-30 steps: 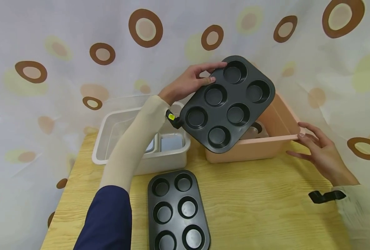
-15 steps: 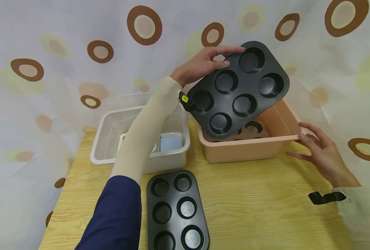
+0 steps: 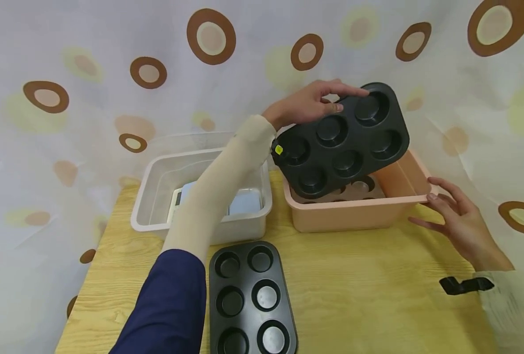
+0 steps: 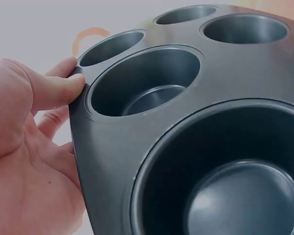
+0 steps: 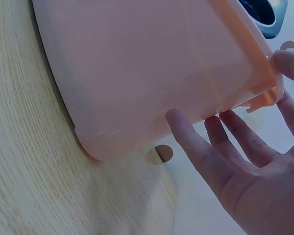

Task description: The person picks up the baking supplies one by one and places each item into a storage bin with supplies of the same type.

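Note:
In the head view my left hand (image 3: 310, 104) pinches the upper left edge of a dark six-cup muffin tin (image 3: 342, 142), thumb on the cup side. The left wrist view shows that thumb (image 4: 59, 90) on the tin's rim. The tin is tilted above a peach plastic bin (image 3: 359, 216), its lower edge by the opening; whether it touches is unclear. My right hand (image 3: 467, 223) holds the bin's right front corner by the rim, with fingertips (image 5: 175, 117) against the outer wall. Inside the bin lies a brownish muffin pan (image 3: 377, 188), partly hidden.
A second dark muffin tin (image 3: 249, 290) lies on the wooden table (image 3: 354, 295) in front. To the left stands a white bin (image 3: 155, 227) with pale blue flat items (image 3: 245, 201) in it, partly behind my left forearm. A patterned curtain (image 3: 244, 93) hangs behind.
My left hand has carried the muffin tin rightward over the peach bin, first rising, then lowering it in the last half second. My right hand stays at the bin's corner.

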Available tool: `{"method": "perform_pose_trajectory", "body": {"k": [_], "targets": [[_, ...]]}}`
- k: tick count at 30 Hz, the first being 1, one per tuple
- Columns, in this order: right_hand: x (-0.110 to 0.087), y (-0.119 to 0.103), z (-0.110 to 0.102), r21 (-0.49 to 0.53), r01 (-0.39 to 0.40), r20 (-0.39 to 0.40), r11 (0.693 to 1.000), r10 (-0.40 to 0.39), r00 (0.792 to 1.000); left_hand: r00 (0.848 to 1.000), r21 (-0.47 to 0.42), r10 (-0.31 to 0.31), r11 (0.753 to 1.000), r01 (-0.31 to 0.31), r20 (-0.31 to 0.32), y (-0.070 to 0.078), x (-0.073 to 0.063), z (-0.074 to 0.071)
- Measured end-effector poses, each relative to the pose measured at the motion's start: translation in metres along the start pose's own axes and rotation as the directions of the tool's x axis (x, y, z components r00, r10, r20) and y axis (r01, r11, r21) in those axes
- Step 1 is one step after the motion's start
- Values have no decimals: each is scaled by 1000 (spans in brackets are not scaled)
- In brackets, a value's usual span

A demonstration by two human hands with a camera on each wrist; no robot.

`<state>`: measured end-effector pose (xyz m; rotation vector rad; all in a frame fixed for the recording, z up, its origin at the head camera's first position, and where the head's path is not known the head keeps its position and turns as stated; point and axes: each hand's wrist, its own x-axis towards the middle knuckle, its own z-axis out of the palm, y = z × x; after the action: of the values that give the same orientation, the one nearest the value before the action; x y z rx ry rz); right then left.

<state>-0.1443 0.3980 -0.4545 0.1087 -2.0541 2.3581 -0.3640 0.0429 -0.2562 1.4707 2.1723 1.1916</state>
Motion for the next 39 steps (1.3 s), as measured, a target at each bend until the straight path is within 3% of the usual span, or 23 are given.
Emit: {"method": "perform_pose_trajectory", "body": {"k": [3,11,22,31,35,39], "targets": [[-2,2,-1,23,8,14,1000,-8,1000,998,4,21,1000,-21,53,-4,4,12],[1,2,0,36,15,28,999,-16,999,988,-77,-10,997,22,156,-8,10,42],[6,8,0,85,57,127,995,-67,990,975,-99,-69,991,91,212,-22,17,71],[9,12,-3,66,83,137,994,-92,986,958,-147,-100,978,144,270,-32,19,90],[8,14,-3,61,86,135,994,-94,986,954,-130,-103,981,144,280,-33,17,91],[9,15,-2,41,93,120,995,-97,988,946,46,-124,992,116,298,-34,16,88]]}}
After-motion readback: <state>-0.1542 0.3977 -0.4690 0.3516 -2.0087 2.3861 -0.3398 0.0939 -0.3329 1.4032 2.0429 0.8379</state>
